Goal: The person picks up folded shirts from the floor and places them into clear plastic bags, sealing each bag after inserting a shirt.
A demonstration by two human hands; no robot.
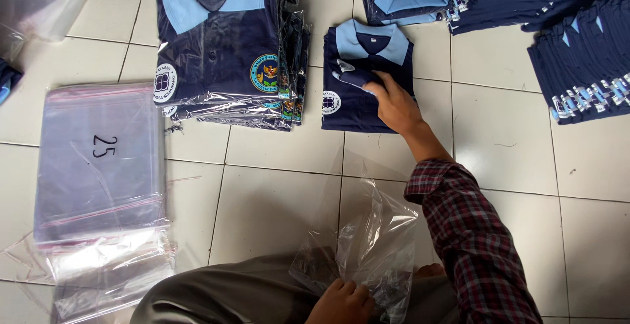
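A person's right hand (pixel 394 106) rests flat, fingers spread, on a folded navy shirt (pixel 354 78) on the tiled floor (pixel 275 193), while the left hand (pixel 341 301) pinches a clear bag (pixel 374 245) at the lap. A stack of bagged shirts (pixel 223 48) lies just beside; loose shirts (pixel 577 61) remain unbagged at the right. Spare bags (pixel 98 160) wait left, with bare tiles between.

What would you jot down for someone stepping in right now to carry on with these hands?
Right hand: reaching out, resting on the folded navy shirt lying unbagged on the floor tiles.
Left hand: at the lap, gripping an empty clear plastic bag.
Done: a stack of bagged shirts lies left of the loose one.
Left: unbagged shirt piles at right; a stack of spare bags at far left.
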